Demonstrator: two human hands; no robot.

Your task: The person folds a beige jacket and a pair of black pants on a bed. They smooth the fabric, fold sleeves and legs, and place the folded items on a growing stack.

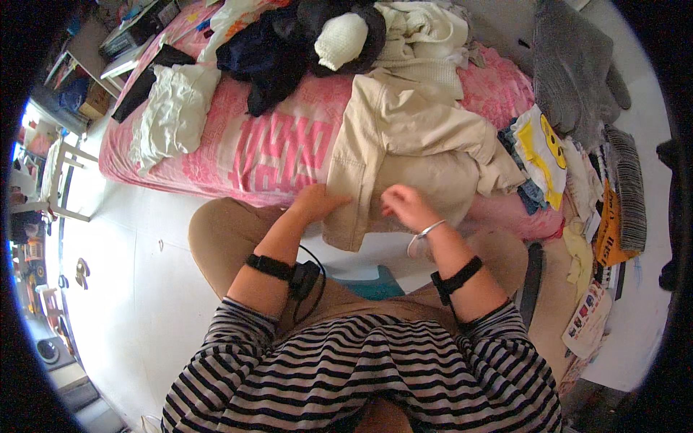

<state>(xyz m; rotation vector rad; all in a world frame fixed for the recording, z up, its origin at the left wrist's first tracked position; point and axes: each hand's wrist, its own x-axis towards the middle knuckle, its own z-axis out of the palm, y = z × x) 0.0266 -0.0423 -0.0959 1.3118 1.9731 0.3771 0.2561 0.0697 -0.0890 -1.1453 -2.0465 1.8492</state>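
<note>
A beige garment [426,123], which looks like a jacket, lies spread over the near edge of the bed. One long strip of it hangs down the front, and a sleeve-like part reaches out to the right. My left hand [320,204] grips the left edge of that hanging strip, thumb on top and the other fingers partly hidden. Just right of the strip, my right hand [410,208] hovers over the lower cloth. Its fingers are loosely bent and a little apart, with nothing seen between them. A bracelet circles the right wrist.
Behind lie dark clothes [271,61], a cream knitted piece [341,41] and a white garment [173,112] on the pink bedspread [281,148]. To the right are a yellow-and-white shirt [541,155], an orange bag [612,227] and a grey blanket [574,65]. A white chair [68,177] stands left.
</note>
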